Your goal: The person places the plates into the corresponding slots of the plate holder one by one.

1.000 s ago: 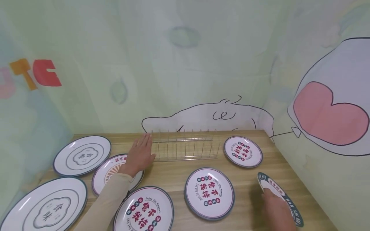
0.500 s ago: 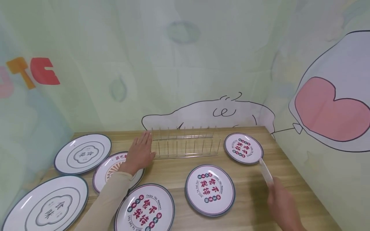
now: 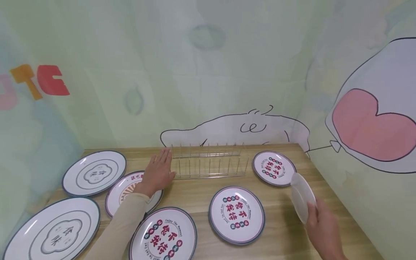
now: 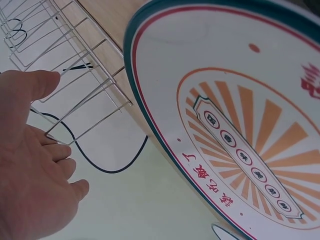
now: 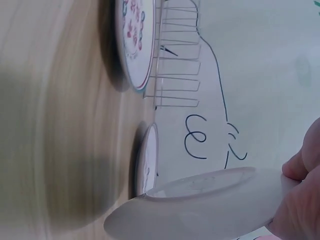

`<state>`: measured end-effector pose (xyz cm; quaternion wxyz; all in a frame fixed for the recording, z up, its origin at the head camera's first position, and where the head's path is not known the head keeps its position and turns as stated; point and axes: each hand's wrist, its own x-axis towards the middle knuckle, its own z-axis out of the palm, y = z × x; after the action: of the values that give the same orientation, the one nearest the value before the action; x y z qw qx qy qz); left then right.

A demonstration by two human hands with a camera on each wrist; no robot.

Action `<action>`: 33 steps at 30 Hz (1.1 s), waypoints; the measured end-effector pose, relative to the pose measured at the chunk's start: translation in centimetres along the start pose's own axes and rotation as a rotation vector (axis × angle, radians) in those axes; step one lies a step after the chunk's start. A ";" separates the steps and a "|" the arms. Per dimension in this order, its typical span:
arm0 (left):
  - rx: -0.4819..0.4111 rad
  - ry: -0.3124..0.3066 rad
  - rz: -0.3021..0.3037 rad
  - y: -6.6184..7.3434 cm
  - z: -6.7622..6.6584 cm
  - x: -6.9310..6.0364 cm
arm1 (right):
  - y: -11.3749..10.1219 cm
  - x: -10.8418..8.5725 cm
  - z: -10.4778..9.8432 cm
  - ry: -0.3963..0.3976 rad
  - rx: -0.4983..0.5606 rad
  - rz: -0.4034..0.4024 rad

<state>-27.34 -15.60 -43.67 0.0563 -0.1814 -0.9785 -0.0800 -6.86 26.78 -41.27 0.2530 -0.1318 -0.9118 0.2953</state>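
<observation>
My right hand (image 3: 323, 225) pinches a plate (image 3: 302, 198) by its near edge between thumb and fingers. The plate is tilted up on edge above the table, its plain white underside toward the head camera. In the right wrist view this plate (image 5: 200, 212) shows close up, its far side overlapping a smaller plate behind. My left hand (image 3: 157, 173) touches the left end of the wire dish rack (image 3: 209, 176), fingers straight and together. From the left wrist, the thumb of that hand (image 4: 35, 165) lies beside the wires. The rack's slots hold no plates.
Left of the rack lie a sunburst plate (image 3: 113, 198), partly under my left forearm, and two large plates (image 3: 73, 180) (image 3: 29, 231). Red-lettered plates lie front centre (image 3: 188, 231), mid-table (image 3: 217, 220) and back right (image 3: 260, 164). Fabric walls enclose the wooden table (image 3: 273, 216).
My right hand has turned the plate from showing its printed rim, through edge-on, to showing its white underside. The left hand stays at the rack.
</observation>
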 end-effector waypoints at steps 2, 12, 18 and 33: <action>0.003 -0.004 -0.002 0.1 -0.1 0.0 | -0.5 0.0 0.0 0.024 0.015 -0.006; -0.008 0.006 -0.005 0.2 -0.1 0.3 | -4.8 0.2 0.2 0.109 0.126 -0.036; -0.017 0.012 -0.010 0.1 0.3 0.1 | -7.7 0.2 0.9 0.058 0.245 -0.051; -0.040 0.024 -0.014 -0.1 0.2 -0.3 | -14.4 -0.8 4.8 -0.220 0.704 -0.058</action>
<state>-27.11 -15.75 -43.93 0.0638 -0.1747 -0.9772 -0.1020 -10.09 12.80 -36.21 0.1914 0.0219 -0.7797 0.5958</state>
